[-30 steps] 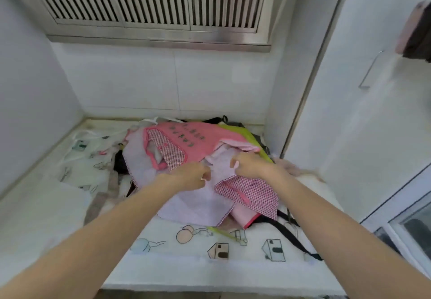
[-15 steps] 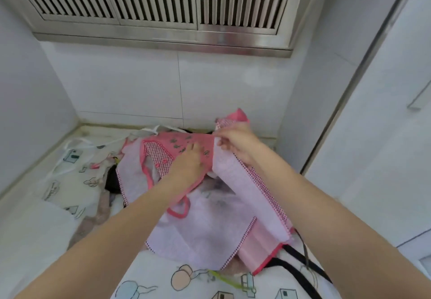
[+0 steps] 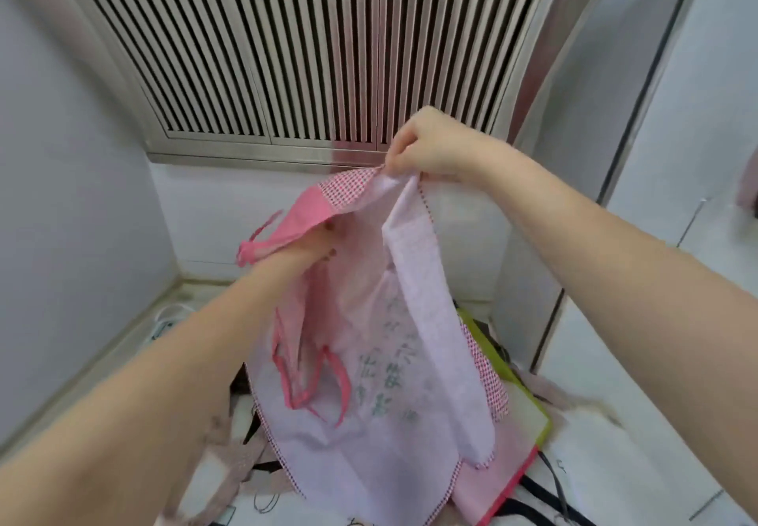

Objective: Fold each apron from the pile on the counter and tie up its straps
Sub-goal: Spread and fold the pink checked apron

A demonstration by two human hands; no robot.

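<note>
A pink apron (image 3: 369, 402) with checked trim hangs in the air, its pale inner side facing me and faint lettering showing through. My right hand (image 3: 426, 148) pinches its top edge high up, in front of the vent. My left hand (image 3: 305, 252) holds the pink upper edge lower and to the left, fingers partly hidden by the cloth. Pink straps (image 3: 316, 378) dangle across the front. The apron's bottom still rests on the pile (image 3: 529, 410) on the counter.
A slatted metal vent (image 3: 311, 49) fills the wall ahead. White walls close in left and right, with a cabinet door (image 3: 697, 156) at the right. A lime-green apron, black straps (image 3: 545, 497) and beige cloth (image 3: 242, 468) lie on the counter below.
Both hands have lifted the pink apron up off the pile, the right hand rising highest. The apron now hangs unfolded, and my view has tilted upward toward the vent.
</note>
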